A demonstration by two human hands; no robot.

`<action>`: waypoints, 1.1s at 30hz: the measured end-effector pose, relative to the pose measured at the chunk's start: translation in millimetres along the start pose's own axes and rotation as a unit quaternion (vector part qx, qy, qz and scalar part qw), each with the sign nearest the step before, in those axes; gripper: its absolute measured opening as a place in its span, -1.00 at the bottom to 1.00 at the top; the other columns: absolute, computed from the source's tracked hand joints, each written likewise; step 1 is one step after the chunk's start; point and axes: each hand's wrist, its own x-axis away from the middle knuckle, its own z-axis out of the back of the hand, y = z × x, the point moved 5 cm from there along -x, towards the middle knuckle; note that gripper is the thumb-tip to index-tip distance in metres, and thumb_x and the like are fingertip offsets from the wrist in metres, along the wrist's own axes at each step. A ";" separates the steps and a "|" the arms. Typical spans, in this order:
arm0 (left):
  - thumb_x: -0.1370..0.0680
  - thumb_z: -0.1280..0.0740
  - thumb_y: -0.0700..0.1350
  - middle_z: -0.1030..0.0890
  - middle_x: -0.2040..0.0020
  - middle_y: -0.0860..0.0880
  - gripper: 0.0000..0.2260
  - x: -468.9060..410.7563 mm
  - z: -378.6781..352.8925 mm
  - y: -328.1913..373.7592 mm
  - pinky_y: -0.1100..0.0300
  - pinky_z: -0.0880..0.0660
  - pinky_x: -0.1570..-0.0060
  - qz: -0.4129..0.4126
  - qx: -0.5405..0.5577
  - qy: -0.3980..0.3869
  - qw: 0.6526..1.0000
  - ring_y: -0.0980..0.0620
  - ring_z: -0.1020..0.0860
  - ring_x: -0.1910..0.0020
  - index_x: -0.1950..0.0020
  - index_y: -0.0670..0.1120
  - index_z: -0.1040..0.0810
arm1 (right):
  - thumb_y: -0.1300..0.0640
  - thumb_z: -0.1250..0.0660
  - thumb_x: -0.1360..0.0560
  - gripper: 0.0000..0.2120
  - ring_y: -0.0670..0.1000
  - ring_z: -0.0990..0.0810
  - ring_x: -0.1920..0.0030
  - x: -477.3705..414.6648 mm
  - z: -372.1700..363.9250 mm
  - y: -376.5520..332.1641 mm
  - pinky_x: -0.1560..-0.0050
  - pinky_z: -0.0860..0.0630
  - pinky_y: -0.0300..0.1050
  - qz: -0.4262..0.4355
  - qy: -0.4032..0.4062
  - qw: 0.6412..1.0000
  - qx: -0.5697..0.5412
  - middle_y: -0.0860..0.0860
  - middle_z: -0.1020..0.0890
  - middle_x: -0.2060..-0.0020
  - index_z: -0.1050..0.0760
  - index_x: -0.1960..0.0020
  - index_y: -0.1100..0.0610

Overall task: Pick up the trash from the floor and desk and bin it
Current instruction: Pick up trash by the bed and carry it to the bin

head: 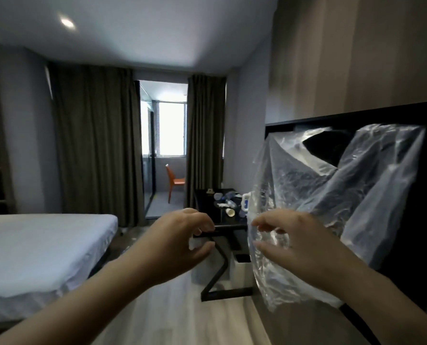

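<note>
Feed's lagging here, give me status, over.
Left hand empty, fingers curled loosely. Right hand against clear plastic bag, grip unclear. Bottles and cup on desk, untouched. Bag screens desk's right side.

Bottles (pixel 228 196) and a cup (pixel 230 212) on dark desk (pixel 204 207)

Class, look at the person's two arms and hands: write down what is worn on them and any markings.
The left hand and right hand wear no gloves, rings or watch. Both arms are bare to the picture's edge, with no sleeves in view, and no markings show.
</note>
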 end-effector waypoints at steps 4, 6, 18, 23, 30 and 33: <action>-0.49 -0.32 0.12 -0.53 -0.03 0.21 -0.75 -4.8 -8.0 -45.2 0.29 -0.54 -0.02 0.033 0.009 0.008 0.999 0.29 -0.51 0.00 -0.15 0.14 -0.52 | -0.04 -0.40 -0.45 -0.75 -0.23 -0.55 0.00 -46.1 -35.6 5.7 -0.05 -0.51 -0.22 0.035 -0.021 0.999 -0.002 -0.21 -0.61 0.04 -0.56 -0.12 -0.09; -0.49 -0.34 0.11 -0.52 0.01 0.23 -0.77 -10.5 -14.6 -67.1 0.29 -0.55 0.01 0.053 0.002 0.017 0.998 0.29 -0.52 0.03 -0.12 0.13 -0.53 | -0.03 -0.39 -0.46 -0.73 -0.21 -0.54 -0.02 -68.7 -53.1 14.9 -0.08 -0.51 -0.19 0.052 -0.029 0.998 -0.004 -0.20 -0.61 0.00 -0.56 -0.15 -0.09; -0.43 -0.32 0.16 -0.59 0.10 0.16 -0.73 -81.0 -57.8 -174.2 0.26 -0.54 0.08 0.164 -0.044 0.034 0.985 0.22 -0.55 0.12 -0.01 0.05 -0.60 | -0.10 -0.37 -0.47 -0.69 -0.30 -0.49 0.03 -196.6 -145.4 105.3 0.01 -0.41 -0.41 0.106 -0.083 0.989 -0.059 -0.24 -0.55 0.03 -0.52 -0.19 -0.08; -0.41 -0.31 0.13 -0.60 0.11 0.16 -0.75 -108.8 -94.2 -231.1 0.22 -0.55 0.09 0.192 -0.039 0.008 0.981 0.23 -0.55 0.14 0.00 0.05 -0.61 | -0.07 -0.33 -0.50 -0.75 -0.31 -0.47 0.00 -237.8 -197.3 133.5 0.00 -0.41 -0.41 0.107 -0.110 0.986 -0.067 -0.25 -0.54 0.04 -0.52 -0.17 -0.11; -0.48 -0.39 0.03 -0.58 0.04 0.17 -0.80 -147.2 -130.0 -333.5 0.24 -0.54 0.03 0.198 -0.030 -0.009 0.980 0.26 -0.53 0.08 -0.07 0.04 -0.60 | -0.06 -0.35 -0.49 -0.80 -0.28 -0.48 0.02 -318.8 -278.6 144.5 -0.02 -0.44 -0.32 0.111 -0.128 0.983 -0.067 -0.24 -0.53 0.08 -0.51 -0.10 -0.14; -0.47 -0.38 0.05 -0.59 0.06 0.15 -0.80 -159.5 -128.8 -391.4 0.22 -0.54 0.03 0.215 -0.029 0.002 0.976 0.22 -0.55 0.09 -0.05 0.03 -0.60 | -0.06 -0.34 -0.49 -0.79 -0.25 -0.49 0.00 -367.1 -315.1 137.0 -0.07 -0.47 -0.28 0.108 -0.133 0.983 -0.068 -0.24 -0.54 0.06 -0.52 -0.13 -0.12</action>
